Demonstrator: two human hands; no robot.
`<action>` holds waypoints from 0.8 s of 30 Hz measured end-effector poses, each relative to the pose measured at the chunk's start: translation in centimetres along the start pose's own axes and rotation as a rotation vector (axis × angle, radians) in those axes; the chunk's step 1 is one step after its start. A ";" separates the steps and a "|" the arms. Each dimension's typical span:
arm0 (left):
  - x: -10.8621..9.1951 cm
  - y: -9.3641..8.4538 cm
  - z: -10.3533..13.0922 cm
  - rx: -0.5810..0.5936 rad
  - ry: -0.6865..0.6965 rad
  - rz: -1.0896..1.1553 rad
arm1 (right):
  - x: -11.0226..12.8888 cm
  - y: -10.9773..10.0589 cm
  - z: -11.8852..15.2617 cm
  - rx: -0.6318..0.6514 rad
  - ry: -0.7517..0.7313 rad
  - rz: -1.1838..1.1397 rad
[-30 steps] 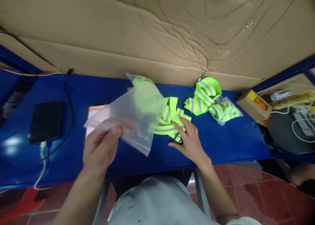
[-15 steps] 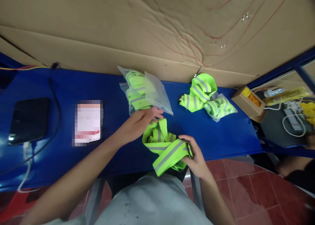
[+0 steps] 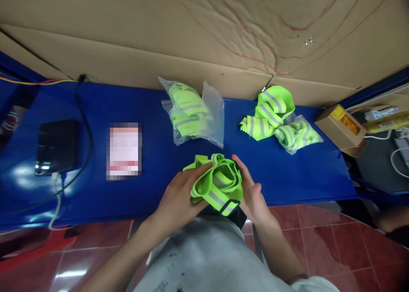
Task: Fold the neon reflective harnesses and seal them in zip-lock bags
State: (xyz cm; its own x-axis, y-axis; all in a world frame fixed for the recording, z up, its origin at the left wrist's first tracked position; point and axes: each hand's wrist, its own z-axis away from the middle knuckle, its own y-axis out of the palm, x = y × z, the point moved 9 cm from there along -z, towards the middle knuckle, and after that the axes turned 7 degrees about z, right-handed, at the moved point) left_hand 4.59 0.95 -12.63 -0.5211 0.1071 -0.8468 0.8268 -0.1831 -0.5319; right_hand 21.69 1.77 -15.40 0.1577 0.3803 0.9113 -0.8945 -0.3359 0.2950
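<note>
A bundle of neon-yellow reflective strap point(image 3: 220, 181), coiled and with a black buckle, is gathered between my two hands over the front of the blue table point(image 3: 153, 173). My left hand point(image 3: 183, 194) grips its left side, thumb below and fingers over the top. On the bundle's right, my right hand point(image 3: 255, 198) rests against it with fingers stretched. Behind them lie clear plastic bags point(image 3: 191, 113) with more folded yellow straps inside. Further right sit a loose coiled strap point(image 3: 268, 111) and a small bagged one point(image 3: 297, 134).
At the left are a black device point(image 3: 57, 147) with cables and a blurred-out rectangular item point(image 3: 124, 151). A cardboard box point(image 3: 340, 128) stands at the right end, near a side surface with cables. Behind rises a brown cardboard wall point(image 3: 128, 32). Part of another person's arm shows at far right.
My left hand has come down from the plastic bags and taken hold of the strap bundle. The strap is now gathered into a more compact coil. The view has shifted slightly.
</note>
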 end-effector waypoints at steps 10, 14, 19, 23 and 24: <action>3.6 1.4 0.1 -0.186 -0.341 0.707 | 3.1 -0.3 2.1 -0.248 -0.380 0.886; 4.4 2.2 1.3 -0.169 -0.391 0.736 | 3.1 -0.4 1.4 -0.158 -0.397 0.912; 3.3 2.6 1.7 -0.045 -0.405 0.661 | 3.9 -1.8 1.7 -0.182 -0.399 0.841; 2.5 2.8 1.5 0.072 -0.419 0.493 | 3.9 -3.6 2.2 -0.320 -0.345 0.658; 2.5 2.6 1.5 0.056 -0.422 0.455 | 3.8 -3.7 2.3 -0.330 -0.344 0.626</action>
State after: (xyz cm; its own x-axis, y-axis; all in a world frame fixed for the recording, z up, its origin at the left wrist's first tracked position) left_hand 5.17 -0.69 -16.12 -0.1673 -0.3874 -0.9066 0.9792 -0.1721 -0.1071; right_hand 26.57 2.51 -12.38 -0.3442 -0.1014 0.9334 -0.9291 -0.1061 -0.3542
